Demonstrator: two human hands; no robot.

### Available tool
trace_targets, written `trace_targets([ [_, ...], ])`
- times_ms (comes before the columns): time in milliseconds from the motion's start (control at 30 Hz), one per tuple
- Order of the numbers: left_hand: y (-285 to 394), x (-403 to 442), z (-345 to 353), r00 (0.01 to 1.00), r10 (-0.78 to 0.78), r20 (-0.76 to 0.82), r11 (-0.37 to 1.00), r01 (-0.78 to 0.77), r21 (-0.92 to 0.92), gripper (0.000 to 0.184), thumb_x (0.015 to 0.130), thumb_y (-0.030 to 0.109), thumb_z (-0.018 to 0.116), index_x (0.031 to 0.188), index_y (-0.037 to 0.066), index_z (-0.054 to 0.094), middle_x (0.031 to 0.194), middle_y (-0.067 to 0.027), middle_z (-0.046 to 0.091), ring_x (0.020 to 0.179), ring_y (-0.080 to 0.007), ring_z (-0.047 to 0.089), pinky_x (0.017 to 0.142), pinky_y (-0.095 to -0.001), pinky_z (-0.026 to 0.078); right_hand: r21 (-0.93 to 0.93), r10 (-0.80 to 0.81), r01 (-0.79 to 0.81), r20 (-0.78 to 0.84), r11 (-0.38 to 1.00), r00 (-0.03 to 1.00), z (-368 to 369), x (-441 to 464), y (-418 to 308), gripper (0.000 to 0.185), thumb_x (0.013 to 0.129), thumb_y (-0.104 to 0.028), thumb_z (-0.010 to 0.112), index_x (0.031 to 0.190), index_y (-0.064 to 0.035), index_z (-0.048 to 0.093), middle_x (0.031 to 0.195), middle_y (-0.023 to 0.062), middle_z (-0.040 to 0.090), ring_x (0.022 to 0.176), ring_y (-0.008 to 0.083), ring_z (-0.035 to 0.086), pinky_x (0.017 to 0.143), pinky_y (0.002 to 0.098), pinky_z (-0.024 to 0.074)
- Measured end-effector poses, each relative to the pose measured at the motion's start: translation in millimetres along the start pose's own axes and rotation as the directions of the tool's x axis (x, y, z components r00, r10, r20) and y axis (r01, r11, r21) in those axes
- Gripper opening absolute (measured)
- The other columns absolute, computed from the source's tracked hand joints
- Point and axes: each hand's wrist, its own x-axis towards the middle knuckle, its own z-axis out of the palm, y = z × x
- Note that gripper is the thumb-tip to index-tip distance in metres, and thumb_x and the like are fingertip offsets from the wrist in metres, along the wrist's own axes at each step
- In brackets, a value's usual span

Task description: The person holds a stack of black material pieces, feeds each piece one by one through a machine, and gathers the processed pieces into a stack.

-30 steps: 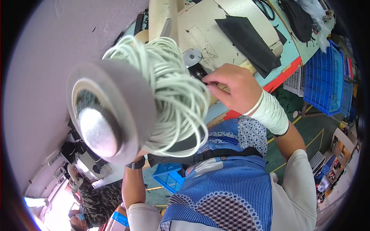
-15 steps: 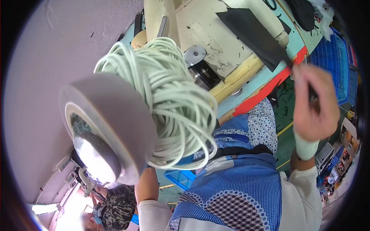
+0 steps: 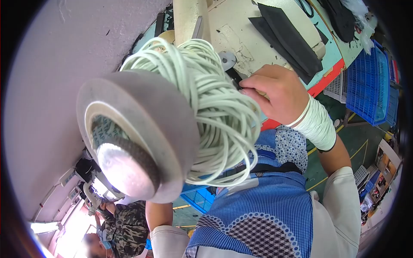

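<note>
A large roll of grey tape (image 3: 142,129) and a bundle of pale green cord (image 3: 206,107) hang close to the camera and cover much of the left side. My right hand (image 3: 277,92) is beside the machine bed, its thumb and fingers pinched together at a dark machine part (image 3: 233,77); what lies between them is too small to name. Pale cord (image 3: 318,122) is wound around my right wrist. Behind the tape and cord, my left hand is hidden; only the left forearm shows below. Black flat pieces (image 3: 288,41) lie overlapped on the cream machine bed (image 3: 234,43).
Blue plastic crates (image 3: 368,84) stand at the right, past the table's red edge (image 3: 329,79). Another blue basket (image 3: 198,198) is below the cord. A person in camouflage clothing (image 3: 129,228) is at the lower left. Dark items and clear plastic (image 3: 365,26) lie at the upper right.
My right hand went out to the right edge of the black pieces, then came back left to the machine part. The black pieces have shifted and now lie more spread apart.
</note>
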Motion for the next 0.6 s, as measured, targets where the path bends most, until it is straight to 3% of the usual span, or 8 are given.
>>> trace_targets([
  [200, 59, 30, 33, 0.989, 0.069, 0.129, 0.958, -0.102, 0.269, 0.034, 0.097, 0.027, 0.058, 0.087, -0.004, 0.065, 0.069, 0.0017, 0.058, 0.061, -0.0021, 0.042, 0.053, -0.0241, 0.036, -0.026, -0.047, 0.048, 0.021, 0.999, 0.999, 14, 15, 2, 0.017, 0.075, -0.017, 0.071, 0.088, -0.0069, 0.068, 0.078, 0.0096, 0.063, 0.080, 0.0299, 0.059, 0.073, 0.0413, 0.0474],
  [267, 68, 41, 40, 0.993, -0.115, -0.019, 0.720, 0.096, 0.688, 0.033, 0.097, 0.024, 0.056, 0.086, -0.005, 0.064, 0.065, -0.0067, 0.055, 0.062, -0.0052, 0.044, 0.055, -0.0278, 0.037, -0.038, 0.016, -0.017, -0.022, 0.999, 1.000, 16, -2, 0, 0.016, 0.076, -0.015, 0.071, 0.089, -0.0072, 0.067, 0.080, 0.0094, 0.062, 0.080, 0.0301, 0.059, 0.073, 0.0409, 0.0470],
  [300, 75, 42, 56, 0.973, 0.229, 0.035, 0.803, -0.209, 0.558, 0.029, 0.096, 0.021, 0.055, 0.090, -0.006, 0.065, 0.067, -0.0114, 0.056, 0.064, -0.0093, 0.048, 0.057, -0.0315, 0.039, -0.001, 0.070, -0.071, -0.062, 0.998, 0.996, 17, -16, -4, 0.015, 0.076, -0.013, 0.071, 0.089, -0.0068, 0.066, 0.081, 0.0092, 0.062, 0.080, 0.0301, 0.059, 0.072, 0.0406, 0.0471],
  [400, 56, 44, 52, 0.917, 0.397, 0.039, 0.788, -0.362, 0.497, 0.026, 0.097, 0.018, 0.054, 0.093, -0.006, 0.066, 0.075, -0.0059, 0.064, 0.067, -0.0090, 0.051, 0.060, -0.0284, 0.042, 0.109, 0.231, -0.208, -0.289, 0.972, 0.929, -17, -54, -30, 0.012, 0.074, -0.002, 0.071, 0.084, -0.0057, 0.066, 0.075, 0.0090, 0.063, 0.068, 0.0283, 0.060, 0.062, 0.0364, 0.0483],
  [433, 44, 37, 35, 1.000, -0.003, 0.016, 0.927, -0.003, 0.374, 0.026, 0.097, 0.017, 0.054, 0.091, -0.006, 0.067, 0.082, -0.0027, 0.066, 0.069, -0.0053, 0.051, 0.062, -0.0236, 0.042, 0.028, 0.205, -0.209, -0.361, 0.978, 0.910, -38, -58, -36, 0.013, 0.072, 0.000, 0.072, 0.084, -0.0047, 0.067, 0.075, 0.0086, 0.066, 0.067, 0.0252, 0.062, 0.061, 0.0336, 0.0497],
  [500, 17, 28, 19, 0.996, 0.025, 0.084, 0.986, -0.039, 0.162, 0.024, 0.097, 0.017, 0.058, 0.095, -0.005, 0.067, 0.088, -0.0030, 0.067, 0.072, -0.0040, 0.056, 0.066, -0.0201, 0.045, -0.225, 0.037, -0.178, -0.521, 0.958, 0.853, -73, -53, -34, 0.020, 0.069, 0.007, 0.073, 0.086, -0.0018, 0.069, 0.081, 0.0096, 0.069, 0.071, 0.0239, 0.065, 0.064, 0.0320, 0.0517],
  [533, 31, 18, 34, 0.996, 0.023, 0.091, 0.992, -0.012, -0.124, 0.022, 0.095, 0.015, 0.062, 0.101, -0.005, 0.065, 0.089, -0.0040, 0.068, 0.077, -0.0072, 0.061, 0.070, -0.0207, 0.048, -0.328, -0.043, -0.180, -0.571, 0.927, 0.820, -77, -39, -30, 0.021, 0.069, 0.008, 0.073, 0.087, -0.0011, 0.069, 0.082, 0.0110, 0.068, 0.072, 0.0258, 0.064, 0.064, 0.0322, 0.0512],
  [600, 22, 8, 29, 0.994, -0.034, 0.106, 0.986, 0.050, -0.156, 0.024, 0.093, 0.013, 0.064, 0.107, -0.006, 0.062, 0.091, -0.0045, 0.068, 0.082, -0.0087, 0.062, 0.074, -0.0210, 0.049, -0.392, -0.070, -0.113, -0.423, 0.913, 0.904, -69, -22, -2, 0.020, 0.071, 0.001, 0.075, 0.090, -0.0011, 0.068, 0.082, 0.0115, 0.067, 0.074, 0.0292, 0.062, 0.065, 0.0351, 0.0507],
])
